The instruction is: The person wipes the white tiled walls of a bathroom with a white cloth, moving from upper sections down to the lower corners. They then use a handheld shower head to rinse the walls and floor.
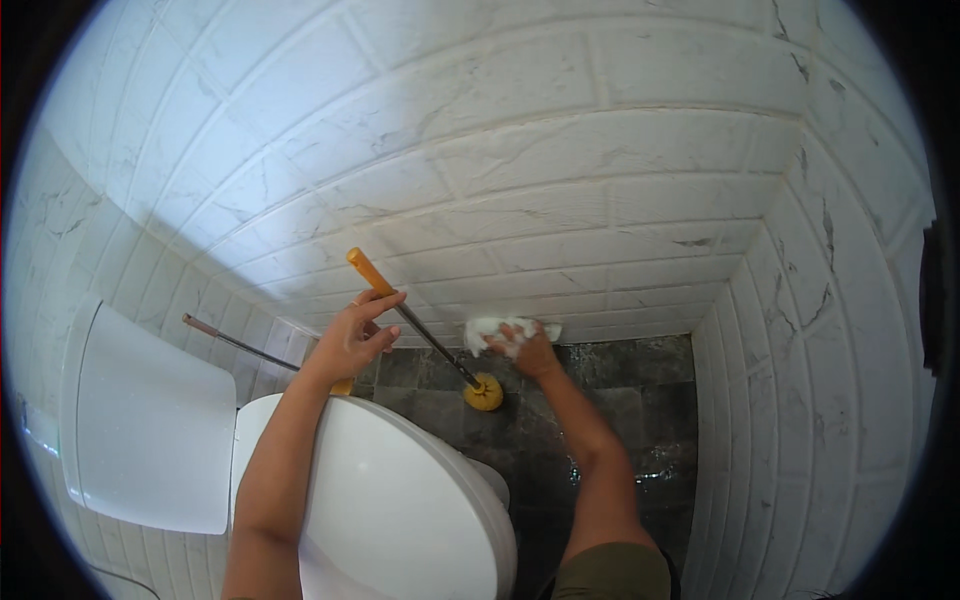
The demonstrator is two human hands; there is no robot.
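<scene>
My left hand [355, 338] is at the toilet brush [440, 348], its fingers hooked around the shaft just below the orange handle. The brush tilts, handle toward the wall, and its round yellow head [484, 393] is down on the dark floor. My right hand [530, 352] presses a white, sudsy-looking cloth [487, 331] against the foot of the wall. White suds cover its fingers, so part of the grip is hidden.
A white toilet [400, 490] with its lid down stands at lower left, its tank [155, 420] beyond my left arm. Behind that arm leans another metal stick [245, 346] with a brownish grip. White marbled tile walls [520, 200] enclose the wet, dark tiled floor [640, 400].
</scene>
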